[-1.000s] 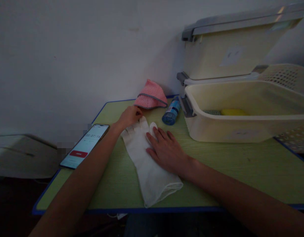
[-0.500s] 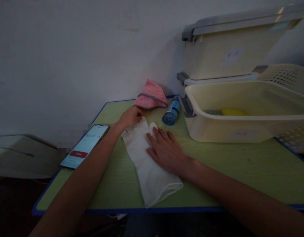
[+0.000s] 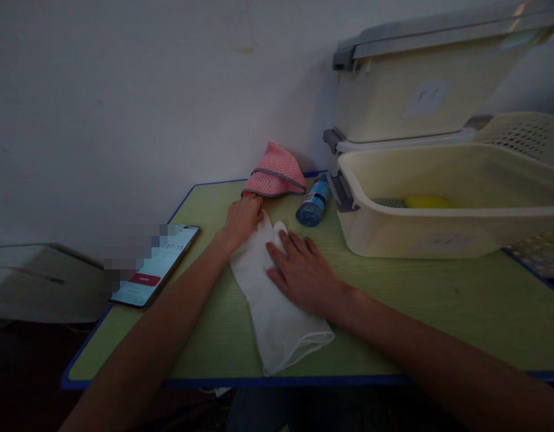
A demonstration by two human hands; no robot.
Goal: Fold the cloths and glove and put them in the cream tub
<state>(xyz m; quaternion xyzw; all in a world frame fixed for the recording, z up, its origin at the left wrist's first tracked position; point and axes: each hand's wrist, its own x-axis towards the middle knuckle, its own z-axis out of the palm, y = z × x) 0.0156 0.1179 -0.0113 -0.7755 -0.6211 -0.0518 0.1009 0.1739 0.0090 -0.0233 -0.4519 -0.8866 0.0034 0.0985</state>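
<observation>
Fingers of the left hand point(image 3: 243, 219) curl at the far end of the glove point(image 3: 277, 318), their hold hidden; the right hand point(image 3: 307, 279) rests loosely spread on it. The glove lies on the table point(image 3: 421, 288).

Matt and woven surfaces beside smooth plastic.
The glove point(image 3: 277, 312) is matt, cloth or rubber unclear; the rag point(image 3: 279, 171) rough, textured cloth; the bottle point(image 3: 313, 205) glossy, see-through plastic; the tub point(image 3: 389, 234) smooth plastic; the bench point(image 3: 439, 294) wood-grained.
</observation>
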